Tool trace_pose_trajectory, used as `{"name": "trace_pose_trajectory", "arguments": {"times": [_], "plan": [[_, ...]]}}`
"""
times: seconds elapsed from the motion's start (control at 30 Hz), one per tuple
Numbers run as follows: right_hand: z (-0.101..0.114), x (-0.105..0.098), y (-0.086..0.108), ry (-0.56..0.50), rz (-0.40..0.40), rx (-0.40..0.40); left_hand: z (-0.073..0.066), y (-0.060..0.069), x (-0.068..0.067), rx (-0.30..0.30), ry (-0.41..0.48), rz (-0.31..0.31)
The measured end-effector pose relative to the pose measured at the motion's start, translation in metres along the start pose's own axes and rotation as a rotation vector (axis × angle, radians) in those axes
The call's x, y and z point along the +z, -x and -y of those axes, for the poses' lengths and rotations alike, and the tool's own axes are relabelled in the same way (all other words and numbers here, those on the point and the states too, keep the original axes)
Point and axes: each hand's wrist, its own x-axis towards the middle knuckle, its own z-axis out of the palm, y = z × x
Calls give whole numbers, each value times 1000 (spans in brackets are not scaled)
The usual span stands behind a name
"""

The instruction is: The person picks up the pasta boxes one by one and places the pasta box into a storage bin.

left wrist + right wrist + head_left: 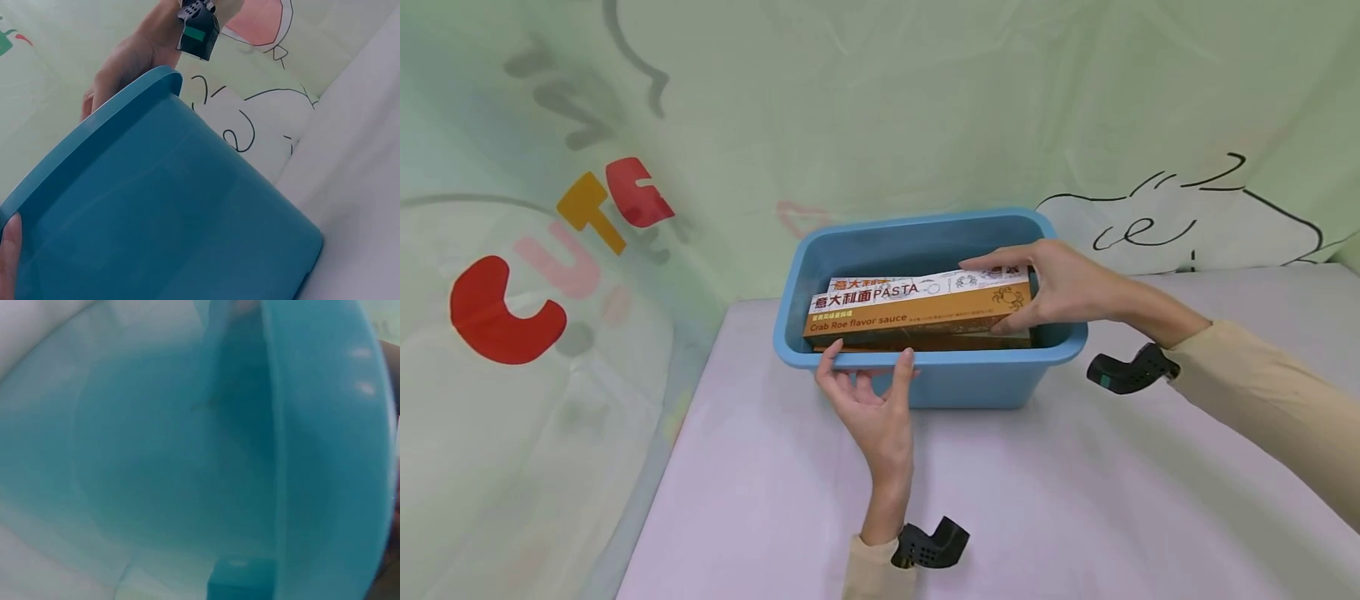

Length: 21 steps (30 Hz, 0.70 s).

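Note:
A blue plastic bin (970, 385) stands on the table, with pasta boxes inside. My right hand (1063, 282) reaches over its right end and holds the right end of the upper pasta box (917, 307), thumb on the near side and fingers on the far side. This orange and white box lies lengthwise and reads "Crab Roe flavor sauce". Behind it, a second pasta box (859, 283) is mostly covered. At the front rim, my left hand (876, 421) grips the bin from below, two fingertips over the rim. The left wrist view shows the bin's outer wall (162, 187).
A pale lilac table surface (760, 500) spreads around the bin. Behind and to the left hangs a green printed cloth (880, 108) with letters and line drawings. A black wrist device (1131, 369) sits at the right cuff, another wrist device (931, 543) at the left.

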Motion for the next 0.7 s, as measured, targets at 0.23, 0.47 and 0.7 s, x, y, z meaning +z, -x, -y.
{"name": "trace_pose_trajectory", "arguments": {"times": [0.23, 0.47, 0.7], "plan": [[-2, -2, -3, -47, 36, 29, 0, 0, 0, 7, 6, 3], [-5, -2, -5, -57, 61, 41, 0, 0, 0, 6, 11, -2], [-11, -4, -7, -62, 73, 38, 1, 0, 0, 10, 16, 3]]}}
